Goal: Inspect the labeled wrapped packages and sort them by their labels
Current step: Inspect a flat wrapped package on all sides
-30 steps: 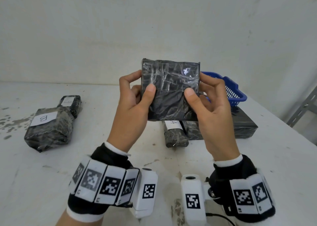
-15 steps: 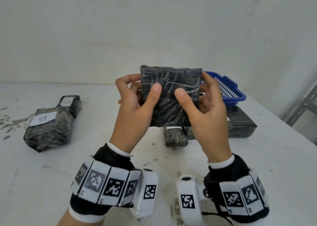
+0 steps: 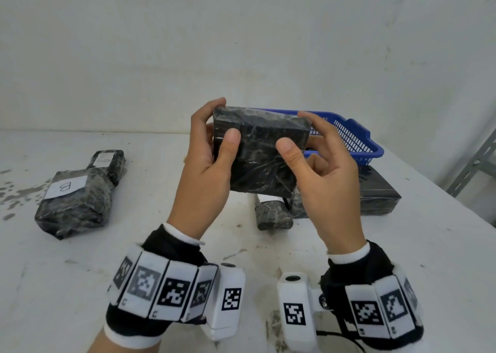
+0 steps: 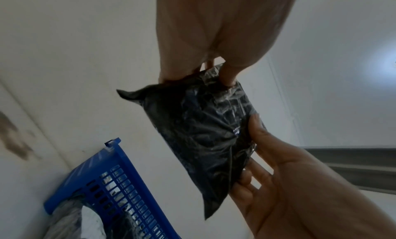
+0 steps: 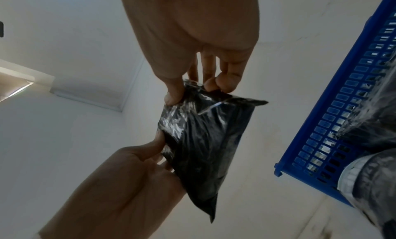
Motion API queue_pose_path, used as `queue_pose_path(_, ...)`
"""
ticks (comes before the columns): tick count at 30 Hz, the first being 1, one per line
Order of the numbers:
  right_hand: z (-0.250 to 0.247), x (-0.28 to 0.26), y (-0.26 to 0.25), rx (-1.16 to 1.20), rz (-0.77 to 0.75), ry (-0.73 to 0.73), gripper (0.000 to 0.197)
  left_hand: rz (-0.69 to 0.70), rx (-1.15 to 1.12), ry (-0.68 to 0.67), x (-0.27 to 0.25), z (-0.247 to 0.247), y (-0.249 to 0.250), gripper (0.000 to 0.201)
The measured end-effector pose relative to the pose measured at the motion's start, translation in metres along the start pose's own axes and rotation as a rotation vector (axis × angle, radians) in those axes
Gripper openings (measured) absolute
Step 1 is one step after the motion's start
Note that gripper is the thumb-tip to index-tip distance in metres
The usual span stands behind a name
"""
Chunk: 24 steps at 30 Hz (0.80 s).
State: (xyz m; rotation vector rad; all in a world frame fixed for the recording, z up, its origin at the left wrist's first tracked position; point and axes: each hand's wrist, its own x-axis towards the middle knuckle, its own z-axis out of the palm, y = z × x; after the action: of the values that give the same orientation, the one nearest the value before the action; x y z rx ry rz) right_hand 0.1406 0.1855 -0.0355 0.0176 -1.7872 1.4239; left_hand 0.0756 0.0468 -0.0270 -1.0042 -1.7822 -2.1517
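A stained white table (image 3: 80,272) stands against a bare white wall. Above its middle, both hands hold one black wrapped package (image 3: 259,151) up in the air, tilted so that its top edge leans away from the person. The left hand (image 3: 206,173) has its grip clamped on the package's left side, thumb pressed on the near face and fingers curled round the back. The right hand (image 3: 322,181) grips the right side in the same way, thumb on the near face and fingers over the top corner. No label shows on the faces of the package that can be seen.

Behind the package, at the far right of the table, sits a blue basket (image 3: 357,143); the wrist views show wrapped bundles inside it. In front of the basket lies a flat black box (image 3: 381,194), and just beside that a small wrapped roll (image 3: 271,213) with a white label partly hidden by the held package. On the left of the table, well apart from these, lies a package labelled B (image 3: 72,202), and touching its far end a smaller labelled package (image 3: 110,162) whose letter cannot be read.
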Motion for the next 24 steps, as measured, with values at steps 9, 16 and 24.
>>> queue_pose_path(9, 0.0016, 0.0000, -0.0029, 0.092, 0.007, -0.069, 0.033, -0.038, -0.183, 0.015, 0.0003, 0.0005, 0.0018, 0.026)
queue_pose_path(16, 0.0000, 0.0021, -0.0018, 0.136, 0.002, -0.098, 0.022, -0.058, -0.143, -0.006, 0.0018, -0.0012, -0.0006, 0.016)
queue_pose_path(24, 0.0008, 0.0004, -0.0088, 0.142, 0.037, -0.092, 0.022, -0.028, -0.151, -0.035, 0.0001, 0.0024, 0.0039, 0.012)
